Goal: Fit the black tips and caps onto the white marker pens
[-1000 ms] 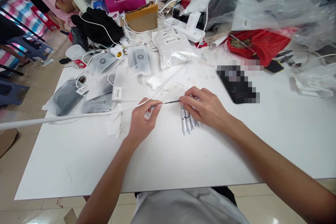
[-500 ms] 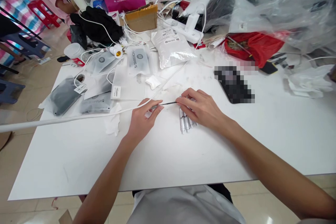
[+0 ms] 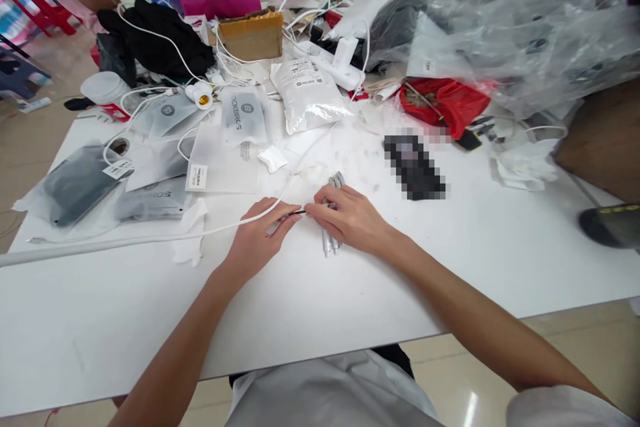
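Observation:
My left hand is closed in a pinch on a slim silver-grey tube, mostly hidden by the fingers. A thin black rod spans the small gap to my right hand, whose thumb and fingers pinch its other end. Whether the rod sits inside the tube cannot be made out. Under and beside my right hand, several silver pen-like tubes lie side by side on the white table. The fingers cover part of them.
A white cable crosses by my left hand. Plastic-bagged goods lie left, a white parcel behind. A dark, pixelated phone-like slab lies right. At the right edge are a large brown shape and a dark object.
My hands have drawn closer together, and less of the black rod shows between them. The view has shifted right, bringing the brown shape and dark object into sight.

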`<state>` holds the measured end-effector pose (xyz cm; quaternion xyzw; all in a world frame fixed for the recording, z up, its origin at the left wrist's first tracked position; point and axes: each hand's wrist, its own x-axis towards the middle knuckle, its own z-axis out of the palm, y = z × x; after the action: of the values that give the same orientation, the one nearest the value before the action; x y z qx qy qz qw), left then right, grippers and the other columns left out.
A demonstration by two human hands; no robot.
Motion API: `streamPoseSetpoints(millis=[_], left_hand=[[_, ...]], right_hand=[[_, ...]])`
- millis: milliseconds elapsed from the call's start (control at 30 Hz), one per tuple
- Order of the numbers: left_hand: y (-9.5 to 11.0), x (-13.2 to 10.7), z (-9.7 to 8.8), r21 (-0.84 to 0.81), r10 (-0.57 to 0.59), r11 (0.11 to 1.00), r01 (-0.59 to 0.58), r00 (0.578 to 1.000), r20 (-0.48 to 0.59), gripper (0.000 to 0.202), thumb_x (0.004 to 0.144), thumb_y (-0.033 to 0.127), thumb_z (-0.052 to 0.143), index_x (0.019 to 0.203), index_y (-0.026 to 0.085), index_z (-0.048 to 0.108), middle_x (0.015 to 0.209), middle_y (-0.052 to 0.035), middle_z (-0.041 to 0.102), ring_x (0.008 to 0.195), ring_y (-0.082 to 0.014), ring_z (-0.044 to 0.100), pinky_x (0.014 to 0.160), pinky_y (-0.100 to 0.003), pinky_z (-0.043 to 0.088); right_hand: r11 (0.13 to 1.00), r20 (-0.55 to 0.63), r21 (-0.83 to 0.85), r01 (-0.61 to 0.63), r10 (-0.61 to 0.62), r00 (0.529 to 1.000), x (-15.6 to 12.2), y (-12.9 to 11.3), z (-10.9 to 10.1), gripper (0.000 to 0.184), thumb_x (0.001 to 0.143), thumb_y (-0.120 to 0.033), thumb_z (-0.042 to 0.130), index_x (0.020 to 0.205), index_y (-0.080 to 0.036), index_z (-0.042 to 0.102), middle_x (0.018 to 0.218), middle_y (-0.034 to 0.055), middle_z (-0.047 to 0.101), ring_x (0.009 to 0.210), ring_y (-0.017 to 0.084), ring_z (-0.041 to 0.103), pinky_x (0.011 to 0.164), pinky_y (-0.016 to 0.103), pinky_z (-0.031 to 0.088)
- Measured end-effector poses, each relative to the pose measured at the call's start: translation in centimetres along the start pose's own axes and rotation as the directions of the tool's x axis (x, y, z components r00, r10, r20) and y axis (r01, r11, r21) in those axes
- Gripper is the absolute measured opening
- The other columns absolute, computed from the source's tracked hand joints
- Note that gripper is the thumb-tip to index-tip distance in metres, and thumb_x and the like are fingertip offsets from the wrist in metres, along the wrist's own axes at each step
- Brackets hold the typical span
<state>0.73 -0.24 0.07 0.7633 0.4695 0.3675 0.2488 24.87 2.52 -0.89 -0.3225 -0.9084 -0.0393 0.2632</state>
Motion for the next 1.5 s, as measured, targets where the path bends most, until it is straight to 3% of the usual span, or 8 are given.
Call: streamPoseSetpoints(millis=[200, 467, 700, 867, 1100, 1233, 1367, 1500], left_hand=[[-0.1, 0.0, 0.2, 0.114, 0.06, 0.992, -0.063, 0.998, 0.026, 0.02, 0.111, 0.029, 0.056, 0.109, 0.024, 0.075, 0.084, -0.0005, 0.073, 0.079, -0.0172, 0.062, 0.09, -0.035, 0.05], [0.0, 0.5, -0.7, -0.005, -0.192, 0.981, 0.192, 0.981, -0.023, 0.012, 0.108, 0.03, 0.057, 0.109, 0.023, 0.066, 0.103, -0.0034, 0.08, 0.09, -0.0181, 0.071, 0.075, -0.028, 0.05], [0.6, 0.4, -0.9, -0.185, -0.309, 0.936, 0.298, 0.951, -0.03, 0.016, 0.108, 0.038, 0.061, 0.115, 0.023, 0.061, 0.104, -0.0039, 0.079, 0.093, -0.0168, 0.071, 0.073, -0.026, 0.048], [0.7, 0.3, -0.9, -0.229, -0.298, 0.93, 0.287, 0.954, -0.017, 0.023, 0.109, 0.039, 0.062, 0.125, 0.024, 0.068, 0.109, -0.0046, 0.08, 0.101, -0.0175, 0.073, 0.078, -0.026, 0.052], [0.8, 0.4, -0.6, -0.262, -0.177, 0.951, 0.165, 0.984, -0.023, 0.028, 0.111, 0.036, 0.059, 0.129, 0.023, 0.076, 0.119, -0.0062, 0.081, 0.101, -0.0166, 0.076, 0.091, -0.029, 0.058], [1.1, 0.2, -0.3, -0.398, -0.244, 0.891, 0.219, 0.97, -0.011, 0.027, 0.11, 0.038, 0.063, 0.128, 0.024, 0.077, 0.125, -0.0072, 0.081, 0.108, -0.0191, 0.078, 0.095, -0.031, 0.059], [1.4, 0.0, 0.0, -0.517, -0.3, 0.813, 0.267, 0.954, 0.022, 0.026, 0.107, 0.038, 0.068, 0.125, 0.024, 0.078, 0.125, -0.0089, 0.082, 0.116, -0.0241, 0.079, 0.082, -0.03, 0.059], [1.7, 0.3, -0.1, -0.584, -0.341, 0.754, 0.301, 0.939, 0.043, 0.026, 0.102, 0.037, 0.074, 0.122, 0.021, 0.08, 0.124, -0.0105, 0.083, 0.117, -0.0271, 0.08, 0.075, -0.029, 0.059]], right_hand=[[1.0, -0.037, 0.029, -0.002, 0.003, 0.999, 0.0, 0.0, 0.5, 0.014, 0.112, -0.024, 0.057, 0.118, -0.018, 0.067, 0.101, 0.0053, 0.072, 0.079, 0.016, 0.063, 0.072, 0.031, 0.047], [0.958, -0.067, 0.163, -0.235, 0.248, 0.966, 0.1, 1.3, -0.8, 0.017, 0.114, -0.032, 0.055, 0.118, -0.024, 0.069, 0.107, 0.0065, 0.075, 0.079, 0.017, 0.068, 0.069, 0.032, 0.05], [0.841, -0.121, 0.456, -0.292, 0.383, 0.916, 0.4, 1.2, -0.8, 0.022, 0.111, -0.025, 0.056, 0.132, -0.025, 0.063, 0.113, 0.0094, 0.064, 0.091, 0.019, 0.063, 0.079, 0.036, 0.056], [0.808, -0.123, 0.523, -0.27, 0.385, 0.915, 0.4, 0.9, -0.7, 0.025, 0.11, -0.024, 0.058, 0.132, -0.027, 0.069, 0.116, 0.0108, 0.062, 0.101, 0.022, 0.066, 0.076, 0.037, 0.057], [0.699, -0.015, 0.623, -0.351, 0.46, 0.888, 0.6, 0.3, -1.0, 0.016, 0.102, -0.028, 0.074, 0.118, -0.026, 0.071, 0.108, 0.0049, 0.074, 0.086, 0.017, 0.067, 0.068, 0.032, 0.052], [0.711, -0.025, 0.64, -0.291, 0.398, 0.917, 0.7, 0.0, -0.8, 0.01, 0.102, -0.027, 0.075, 0.111, -0.025, 0.073, 0.102, 0.0042, 0.075, 0.081, 0.016, 0.064, 0.066, 0.032, 0.05], [0.752, -0.085, 0.625, -0.21, 0.333, 0.939, 0.8, -0.3, -0.6, 0.01, 0.101, -0.024, 0.075, 0.112, -0.025, 0.074, 0.103, 0.006, 0.076, 0.09, 0.019, 0.07, 0.076, 0.036, 0.056], [0.775, -0.139, 0.596, -0.213, 0.36, 0.922, 0.8, -0.7, -0.6, 0.009, 0.1, -0.025, 0.077, 0.109, -0.025, 0.076, 0.107, 0.008, 0.074, 0.092, 0.02, 0.07, 0.076, 0.037, 0.059]])
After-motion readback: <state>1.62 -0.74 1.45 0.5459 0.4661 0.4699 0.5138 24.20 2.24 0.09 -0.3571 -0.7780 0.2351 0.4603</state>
